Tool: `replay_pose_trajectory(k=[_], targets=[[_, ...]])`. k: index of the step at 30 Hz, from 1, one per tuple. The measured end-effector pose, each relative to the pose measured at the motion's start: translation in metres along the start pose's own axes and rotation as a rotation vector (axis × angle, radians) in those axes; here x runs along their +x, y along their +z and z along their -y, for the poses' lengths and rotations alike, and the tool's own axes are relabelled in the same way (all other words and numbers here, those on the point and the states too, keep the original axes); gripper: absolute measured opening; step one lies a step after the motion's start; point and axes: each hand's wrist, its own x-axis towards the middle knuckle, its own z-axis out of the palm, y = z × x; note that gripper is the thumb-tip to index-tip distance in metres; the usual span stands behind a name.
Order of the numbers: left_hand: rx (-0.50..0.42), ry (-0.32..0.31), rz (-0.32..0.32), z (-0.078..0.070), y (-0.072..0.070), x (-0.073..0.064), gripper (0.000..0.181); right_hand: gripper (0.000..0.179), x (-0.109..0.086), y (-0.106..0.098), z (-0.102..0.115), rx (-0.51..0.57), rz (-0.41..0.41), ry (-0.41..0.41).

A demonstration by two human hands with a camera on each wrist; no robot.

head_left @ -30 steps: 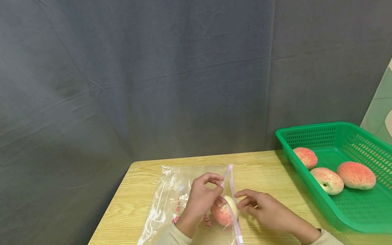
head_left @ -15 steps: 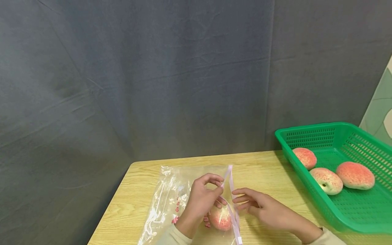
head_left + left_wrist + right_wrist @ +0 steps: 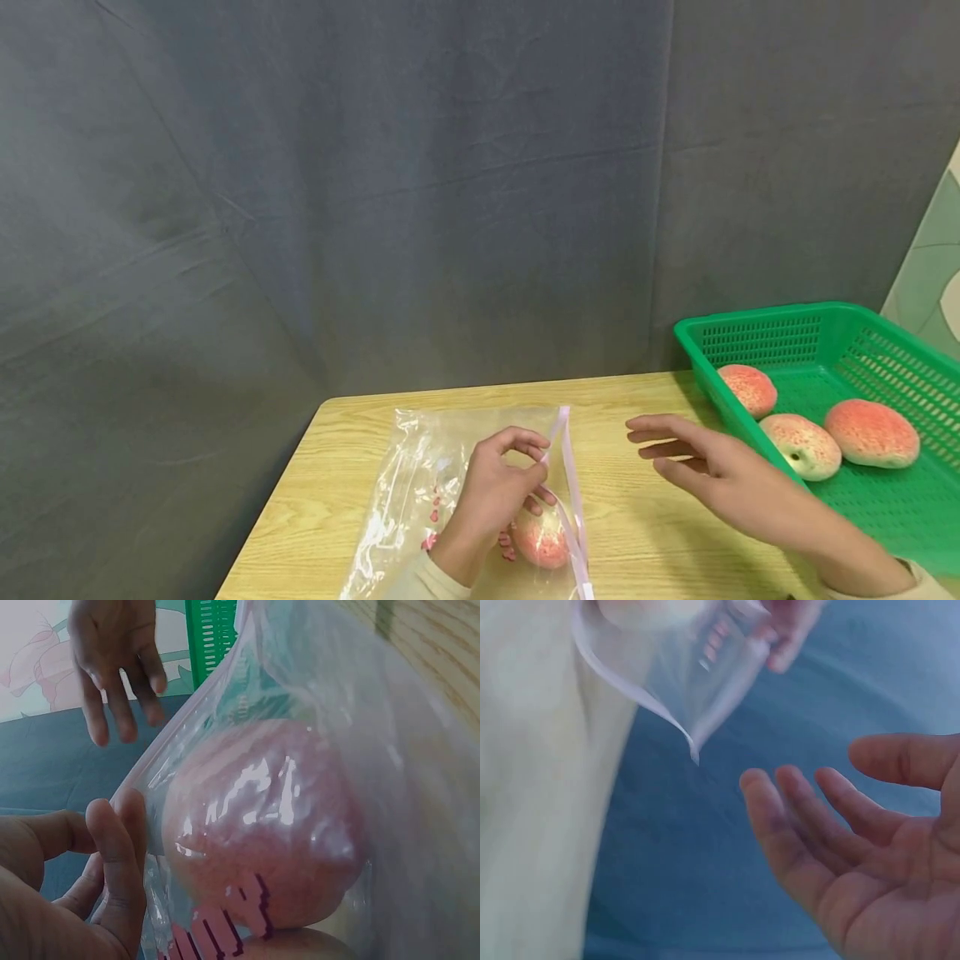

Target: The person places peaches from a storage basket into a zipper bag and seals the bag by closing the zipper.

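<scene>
A clear zip bag [image 3: 408,492] with pink print and a pale pink zip edge lies on the table, its mouth facing right. Thumb and fingers of my left hand [image 3: 501,487] pinch the bag's upper edge and hold the mouth apart. Inside, just behind the mouth, sits a pink and pale yellow peach [image 3: 542,540]; the left wrist view shows this peach [image 3: 262,817] through the shiny film, with part of another rounded shape below it. My right hand [image 3: 731,479] hovers between bag and basket, fingers spread and palm [image 3: 900,892] bare.
At the right stands a green perforated basket [image 3: 795,508]. Along its left side lie two peaches [image 3: 801,446], one behind the other, with a third peach [image 3: 872,432] to their right. A grey curtain [image 3: 480,208] hangs behind the wooden table [image 3: 292,500].
The peach at the mouth has slid a little deeper into the bag. My right hand has left the bag's mouth and moved right, towards the basket. The left hand keeps its hold.
</scene>
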Motion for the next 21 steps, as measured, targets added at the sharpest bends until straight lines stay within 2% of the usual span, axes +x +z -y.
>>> replay_pose_trajectory(k=[5, 9, 13, 15, 18, 21], targets=[[0.002, 0.003, 0.001, 0.000, -0.001, 0.000, 0.026, 0.042, -0.010, -0.026, 0.001, -0.157, -0.126, 0.017], [0.001, 0.000, 0.001, 0.000, -0.001, 0.000, 0.027, 0.045, -0.017, -0.044, -0.007, -0.193, -0.164, 0.036], [0.000, -0.004, -0.002, 0.000, -0.001, -0.001, 0.026, 0.054, -0.024, -0.057, -0.021, -0.231, -0.212, -0.026], [-0.001, -0.003, -0.003, 0.000, -0.001, -0.001, 0.026, 0.061, -0.027, -0.062, -0.029, -0.319, -0.252, -0.057], [-0.003, 0.000, -0.006, 0.000, 0.000, 0.000, 0.026, 0.061, -0.032, -0.069, -0.039, -0.484, -0.298, -0.057], [-0.001, 0.002, -0.009, -0.001, 0.000, 0.000, 0.026, 0.047, -0.040, -0.071, -0.050, -0.597, -0.324, -0.050]])
